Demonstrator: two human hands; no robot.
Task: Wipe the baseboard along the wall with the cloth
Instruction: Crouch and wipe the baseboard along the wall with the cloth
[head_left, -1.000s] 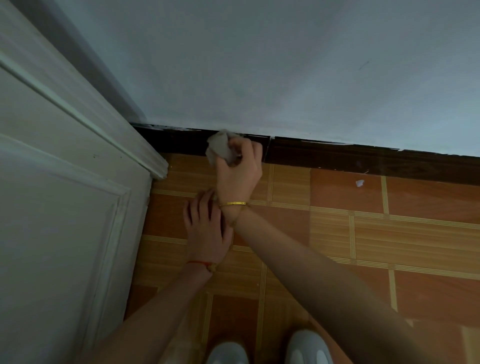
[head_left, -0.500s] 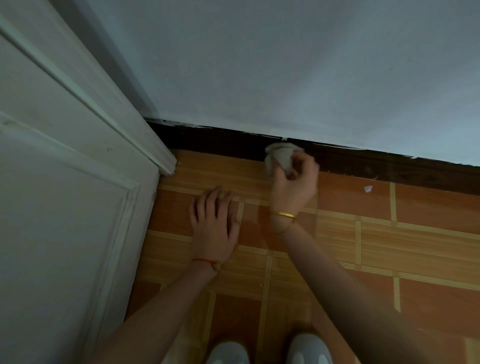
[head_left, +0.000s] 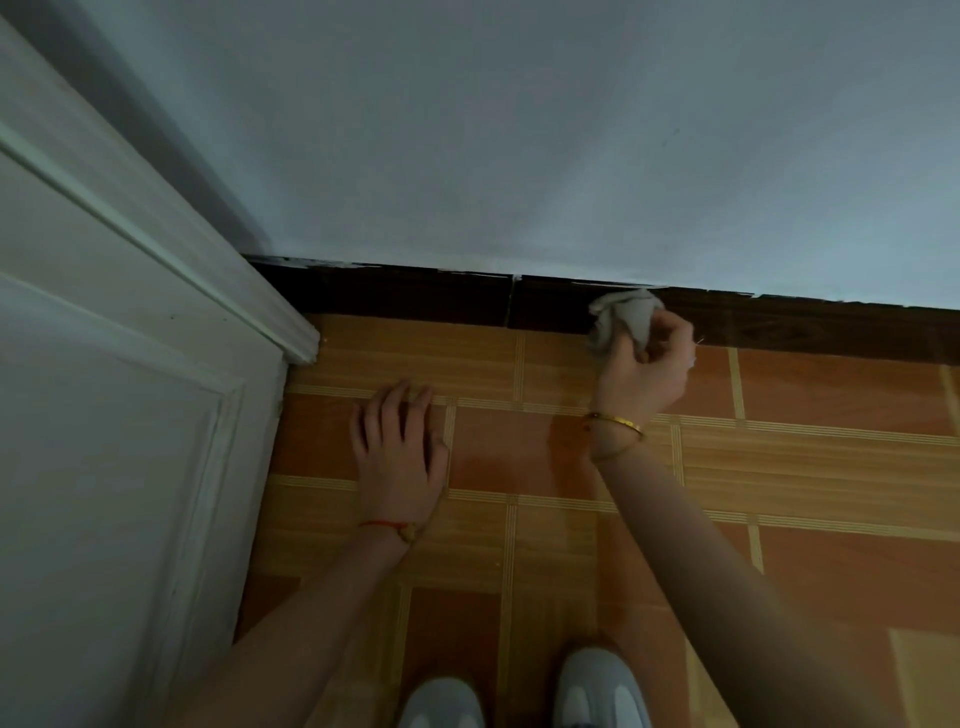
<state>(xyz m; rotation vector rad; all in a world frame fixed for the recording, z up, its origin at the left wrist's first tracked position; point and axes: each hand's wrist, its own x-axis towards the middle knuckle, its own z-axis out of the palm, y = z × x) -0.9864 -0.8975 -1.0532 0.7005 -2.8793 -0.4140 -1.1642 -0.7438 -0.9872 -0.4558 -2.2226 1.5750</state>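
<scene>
Left hand (head_left: 400, 457) lies flat on the tiled floor (head_left: 805, 467), palm down, fingers spread and pointing toward the wall, holding nothing; it looks like a brace for the crouch. A red string sits at that wrist. Two pale shoes (head_left: 519, 691) show at the bottom edge, nearest the camera. Right hand (head_left: 647, 364) is further out, fingers curled tight round a bunched grey cloth (head_left: 621, 319), a gold bangle (head_left: 615, 423) on its wrist. Cloth is crumpled into a wad, not folded flat, and presses against the face of the dark baseboard (head_left: 395, 296), just right of a vertical joint in the board. Its upper edge reaches near the board's top lip, its lower edge hangs close to the floor line.

Progress, as a judgement: wipe is in hand and early to midway. The stretch between the white door frame (head_left: 291, 332) and the cloth is short; a longer run of baseboard extends right of the hand to the frame edge and likely still needs a pass. Cannot tell from the dim light whether the left stretch is cleaner than the right.

Baseboard looks dark brown, faintly glossy, with ragged white paint marks along its top edge where it meets the pale wall (head_left: 571, 156).
</scene>
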